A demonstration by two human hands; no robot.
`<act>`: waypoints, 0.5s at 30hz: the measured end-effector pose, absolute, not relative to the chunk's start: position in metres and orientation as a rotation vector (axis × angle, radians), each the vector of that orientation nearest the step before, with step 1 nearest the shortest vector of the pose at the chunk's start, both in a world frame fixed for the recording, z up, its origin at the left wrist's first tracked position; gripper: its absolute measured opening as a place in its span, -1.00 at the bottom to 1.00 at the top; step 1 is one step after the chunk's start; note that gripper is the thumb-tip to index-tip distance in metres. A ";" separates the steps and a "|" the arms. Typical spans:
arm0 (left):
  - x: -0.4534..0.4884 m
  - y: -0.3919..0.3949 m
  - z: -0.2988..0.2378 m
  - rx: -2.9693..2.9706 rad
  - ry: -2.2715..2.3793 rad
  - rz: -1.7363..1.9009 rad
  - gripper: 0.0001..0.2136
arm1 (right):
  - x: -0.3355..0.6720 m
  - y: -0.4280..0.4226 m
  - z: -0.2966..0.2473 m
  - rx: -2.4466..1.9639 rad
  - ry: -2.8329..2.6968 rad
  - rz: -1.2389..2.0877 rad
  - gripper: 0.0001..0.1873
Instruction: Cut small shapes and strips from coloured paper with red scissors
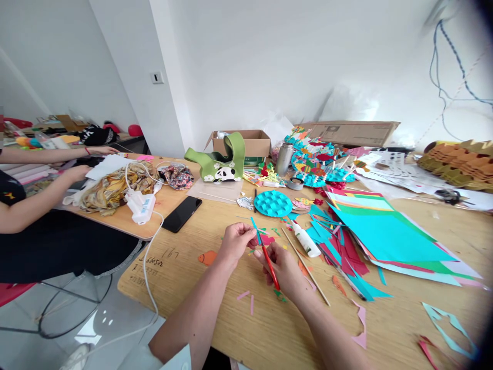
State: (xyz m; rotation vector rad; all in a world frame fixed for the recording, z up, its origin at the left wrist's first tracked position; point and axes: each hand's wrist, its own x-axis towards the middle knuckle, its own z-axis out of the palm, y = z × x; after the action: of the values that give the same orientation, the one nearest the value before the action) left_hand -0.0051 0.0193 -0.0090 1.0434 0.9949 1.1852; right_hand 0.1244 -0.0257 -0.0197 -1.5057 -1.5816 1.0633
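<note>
Now, blue strip point(252, 222): it's up over the table point(177, 280), between your 2 hands, top end free, lower part pinched in your left hand point(239, 240).
Red tool point(270, 267): your right hand point(284, 266) is closed around it, slanted, tip end right by the strip; whether it's scissors, I cannot tell.
Paper control: pinch close to where tool and strip meet, I'd say; thin paper likely bends otherwise.
Left side: bare wood opens out toward the phone point(182, 214), with 1 orange paper fish point(207, 258) beside your forearm.
Right side: tighter; wooden stick point(306, 266) and glue bottle point(306, 239) lie near your knuckles.
Near edge: your left forearm crosses it; 2 pink strips point(251, 304) between your arms could get swept.
Left corner: white cable point(145, 262) hangs there, so mind your elbow.
</note>
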 end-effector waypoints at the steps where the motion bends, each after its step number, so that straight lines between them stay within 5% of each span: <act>1: -0.005 0.019 -0.009 1.046 0.997 1.188 -0.85 | 0.125 -0.026 -0.020 -1.507 -1.583 1.062 -0.56; 15: -0.004 0.020 -0.011 1.070 0.978 1.178 -0.86 | 0.124 -0.026 -0.020 -1.506 -1.554 1.112 -0.57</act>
State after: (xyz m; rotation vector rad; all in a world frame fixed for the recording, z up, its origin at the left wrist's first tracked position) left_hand -0.0044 0.0201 -0.0114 1.0695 0.9785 1.1783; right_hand 0.1242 -0.0257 -0.0198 -1.5058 -1.5545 1.1122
